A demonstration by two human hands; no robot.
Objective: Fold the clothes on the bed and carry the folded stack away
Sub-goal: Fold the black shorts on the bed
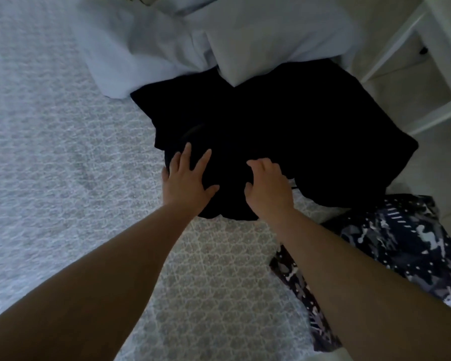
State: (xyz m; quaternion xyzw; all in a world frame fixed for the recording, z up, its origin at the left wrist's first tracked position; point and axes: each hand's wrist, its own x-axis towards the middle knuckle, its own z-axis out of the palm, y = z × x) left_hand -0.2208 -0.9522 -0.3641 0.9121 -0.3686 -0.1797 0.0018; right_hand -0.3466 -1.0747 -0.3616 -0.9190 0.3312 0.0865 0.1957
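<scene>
Both hands reach forward onto a black garment point(284, 126) spread on the bed point(50, 152). Left hand point(186, 182) lies flat on the near left part of the dark cloth, fingers straight and spread, thumb pointing toward the other hand. Right hand point(267, 187) sits just beside it, apart from it by a narrow strip of black fabric; its fingers are bent at the knuckles and curl down into the cloth, but the garment is so dark that I cannot tell whether they pinch a fold or only press on it. Both bare forearms run back toward the camera.

Beyond the fingertips the black garment stretches away and to the right, its far edge tucked under a pale pillow point(266, 43). A second pale pillow point(130, 53) lies beyond and to the left of the left hand, touching the garment's far left corner. Folds and seams in the black cloth cannot be made out.

Near the right forearm, on its outer side, lies a dark blue patterned garment point(401, 246) with white marks, partly hidden by the arm. Under and to the left of the left arm, the bedcover shows a pale woven pattern. Beyond the right hand, past the bed's edge, stands a white furniture frame point(427, 74).
</scene>
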